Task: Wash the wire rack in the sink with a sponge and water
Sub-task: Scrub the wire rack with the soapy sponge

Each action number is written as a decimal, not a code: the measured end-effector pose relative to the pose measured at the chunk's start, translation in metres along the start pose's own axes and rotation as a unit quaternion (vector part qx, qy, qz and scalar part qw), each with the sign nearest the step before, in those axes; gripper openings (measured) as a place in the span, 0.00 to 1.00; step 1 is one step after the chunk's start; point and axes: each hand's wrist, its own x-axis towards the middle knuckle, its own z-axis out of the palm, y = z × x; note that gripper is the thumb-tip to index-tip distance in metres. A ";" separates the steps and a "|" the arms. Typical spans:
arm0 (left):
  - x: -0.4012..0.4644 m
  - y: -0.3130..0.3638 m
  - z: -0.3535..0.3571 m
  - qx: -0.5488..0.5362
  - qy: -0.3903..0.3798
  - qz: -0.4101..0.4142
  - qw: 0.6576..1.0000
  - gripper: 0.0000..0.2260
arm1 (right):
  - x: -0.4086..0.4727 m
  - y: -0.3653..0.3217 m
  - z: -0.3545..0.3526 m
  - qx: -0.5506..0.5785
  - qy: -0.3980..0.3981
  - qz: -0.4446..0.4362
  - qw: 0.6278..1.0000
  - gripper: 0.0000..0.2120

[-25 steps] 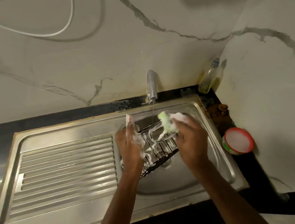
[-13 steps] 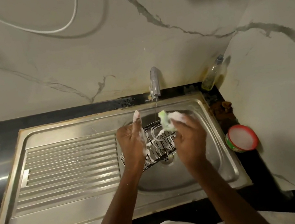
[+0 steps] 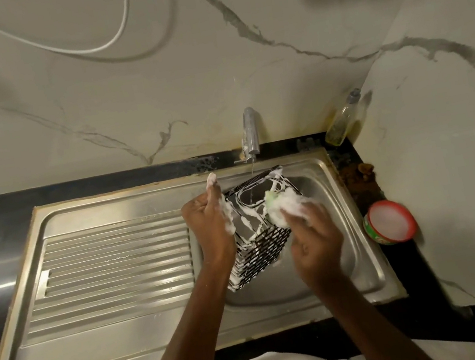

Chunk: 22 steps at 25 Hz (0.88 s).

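A black wire rack (image 3: pixel 261 248), box-shaped and streaked with white foam, is held tilted over the steel sink bowl (image 3: pixel 335 219). My left hand (image 3: pixel 210 221) grips its left side, fingers soapy, one finger sticking up. My right hand (image 3: pixel 314 236) holds a green, foam-covered sponge (image 3: pixel 277 204) pressed against the rack's upper right edge. A thin stream of water runs from the tap (image 3: pixel 250 131) down into the rack's open top.
The ribbed steel draining board (image 3: pixel 111 265) lies left of the bowl. A clear bottle (image 3: pixel 343 123) stands in the back right corner. A round red-rimmed tub (image 3: pixel 391 221) of white paste sits on the black counter at right. Marble walls close in behind and right.
The rack has been turned and lifted, so its open top faces the tap and its mesh side faces me. My right hand with the sponge has moved down and right along it.
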 end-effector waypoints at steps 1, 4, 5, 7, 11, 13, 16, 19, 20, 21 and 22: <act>0.001 0.000 0.000 0.000 0.011 -0.001 1.000 0.25 | -0.006 -0.011 0.002 0.018 0.002 -0.043 0.999 0.13; 0.005 0.001 0.001 0.005 0.039 -0.006 0.999 0.24 | 0.002 0.000 0.001 0.024 -0.012 -0.058 0.998 0.13; 0.005 0.001 0.000 0.005 0.043 -0.009 0.999 0.24 | 0.011 0.010 0.000 0.021 0.008 0.001 1.000 0.14; 0.006 0.002 -0.001 0.002 0.049 -0.015 0.999 0.24 | 0.015 0.007 0.003 0.041 0.024 0.071 0.996 0.13; 0.018 -0.003 -0.004 -0.001 0.073 -0.040 0.996 0.21 | 0.000 -0.036 0.004 0.062 -0.016 -0.110 0.992 0.10; 0.021 -0.002 -0.003 -0.004 0.087 -0.061 0.994 0.21 | 0.014 -0.009 0.002 0.014 -0.020 -0.077 0.997 0.12; 0.015 -0.001 -0.004 -0.002 0.072 -0.069 0.995 0.21 | 0.019 0.008 0.007 -0.025 0.024 0.015 0.999 0.15; 0.019 0.001 -0.004 0.001 0.092 -0.075 0.993 0.22 | -0.002 -0.041 0.014 0.016 0.023 -0.079 0.996 0.14; 0.021 0.003 -0.004 -0.001 0.106 -0.092 0.990 0.22 | -0.004 -0.046 0.011 0.028 -0.001 -0.112 0.993 0.16; 0.023 0.005 -0.006 -0.004 0.126 -0.112 0.986 0.21 | -0.001 -0.041 0.009 0.036 -0.023 -0.124 0.991 0.17; 0.025 0.005 -0.008 -0.003 0.140 -0.129 0.982 0.20 | 0.003 -0.029 0.009 0.024 -0.022 -0.115 0.993 0.17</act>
